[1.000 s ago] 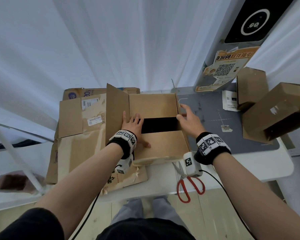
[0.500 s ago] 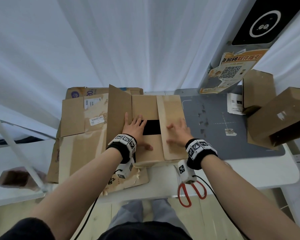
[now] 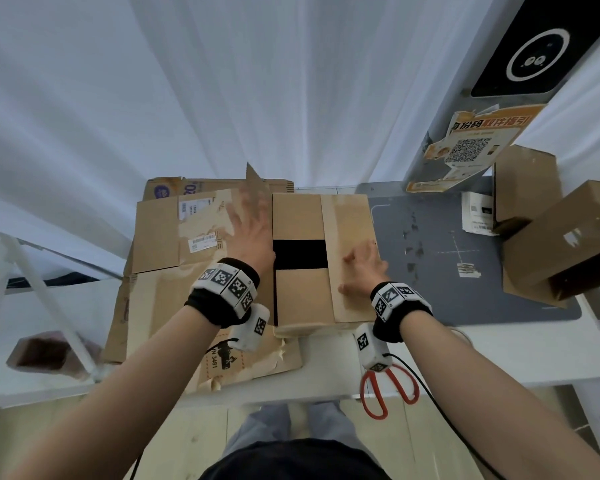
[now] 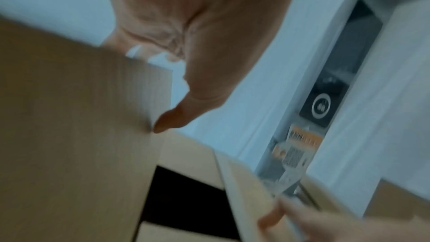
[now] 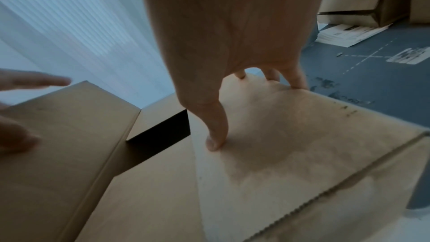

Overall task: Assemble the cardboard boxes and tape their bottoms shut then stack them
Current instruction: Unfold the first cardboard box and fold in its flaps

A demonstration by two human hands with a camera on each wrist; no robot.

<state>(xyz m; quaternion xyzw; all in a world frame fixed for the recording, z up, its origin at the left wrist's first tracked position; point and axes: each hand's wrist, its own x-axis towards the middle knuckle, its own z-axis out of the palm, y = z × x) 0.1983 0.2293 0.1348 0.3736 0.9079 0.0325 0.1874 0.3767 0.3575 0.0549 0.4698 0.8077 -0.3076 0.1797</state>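
Observation:
A brown cardboard box [image 3: 300, 216] stands bottom-up at the middle of the table, a dark gap [image 3: 299, 254] showing between its two short flaps. My right hand [image 3: 362, 268] lies flat on the folded-down right flap [image 3: 347, 220], thumb [image 5: 215, 135] and fingertips pressing it. The left flap [image 3: 255, 183] still stands up, blurred. My left hand [image 3: 250, 226] is spread against it, the thumb [image 4: 167, 122] touching its edge, and grips nothing. The same flap fills the left wrist view [image 4: 69, 117] and rises at the left in the right wrist view [image 5: 69, 126].
Flattened cardboard [image 3: 160, 237] lies left of the box. Red scissors [image 3: 388, 389] hang over the table's near edge by my right wrist. On the grey mat [image 3: 430, 271] at the right sit two assembled boxes [image 3: 561, 244] [image 3: 523, 188] and a paper slip [image 3: 477, 216]. A white curtain hangs behind.
My right hand folded the right flap down over the box and now presses it. My left hand left the near short flap and moved up to the standing left flap.

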